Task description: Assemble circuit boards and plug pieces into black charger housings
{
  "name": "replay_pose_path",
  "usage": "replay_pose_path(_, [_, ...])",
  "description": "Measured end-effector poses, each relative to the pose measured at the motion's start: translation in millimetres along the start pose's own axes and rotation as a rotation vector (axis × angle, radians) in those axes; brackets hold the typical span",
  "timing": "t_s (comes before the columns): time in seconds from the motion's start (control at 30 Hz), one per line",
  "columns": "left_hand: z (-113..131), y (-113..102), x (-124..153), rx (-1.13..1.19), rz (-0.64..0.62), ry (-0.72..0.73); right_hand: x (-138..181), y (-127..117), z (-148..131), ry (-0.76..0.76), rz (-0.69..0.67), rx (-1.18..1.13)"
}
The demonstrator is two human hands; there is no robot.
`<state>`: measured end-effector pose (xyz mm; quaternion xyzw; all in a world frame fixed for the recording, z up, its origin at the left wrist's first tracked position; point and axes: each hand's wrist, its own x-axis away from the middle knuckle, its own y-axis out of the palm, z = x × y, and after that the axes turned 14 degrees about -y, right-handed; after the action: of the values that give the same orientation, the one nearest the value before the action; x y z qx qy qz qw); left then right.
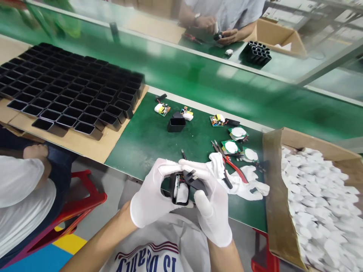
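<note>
My left hand (150,196), in a white glove, is closed around a black adapter housing (172,189) held with its opening facing up toward me. Inside the housing sit a white pad (182,193) and some wires. My right hand (217,206), also gloved, grips a black plug cover (196,182) with metal prongs, tilted at the housing's upper right edge. A thin pointed tool tip (183,154) shows just beyond my fingers; the rest of it is hidden. Right of my hands, red-and-black pliers (231,164) lie partly over loose white gloves (246,185).
Several circuit boards (231,146) and one empty black housing (176,125) lie on the green table (141,132). Rows of black housings (85,128) stand on cardboard at left. A carton (276,204) of white pieces is at right. Co-workers sit at left and across the table.
</note>
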<state>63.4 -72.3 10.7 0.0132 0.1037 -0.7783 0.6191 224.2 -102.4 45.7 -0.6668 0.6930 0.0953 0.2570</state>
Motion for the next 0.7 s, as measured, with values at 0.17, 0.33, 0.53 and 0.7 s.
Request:
replay_pose_path(0.17, [9.3, 1.8, -15.7, -0.093, -0.011, 0.099, 0.2, 4.3, 2.4, -0.023, 0.107, 0.063])
replay_pose_path(0.33, [5.0, 7.6, -26.3, -0.06, -0.008, 0.071, 2.5, 14.2, 10.3, -0.061, 0.292, 0.297])
replay_pose_path(0.53, [-10.5, 15.6, -26.8, -0.037, 0.099, 0.007, 24.6, 24.7, 20.6, -0.53, 0.309, 0.812])
replay_pose_path(0.7, [-15.3, 20.7, -18.2, -0.262, 0.314, 0.065, 25.5, 35.3, 24.8, -0.307, 0.362, 0.842])
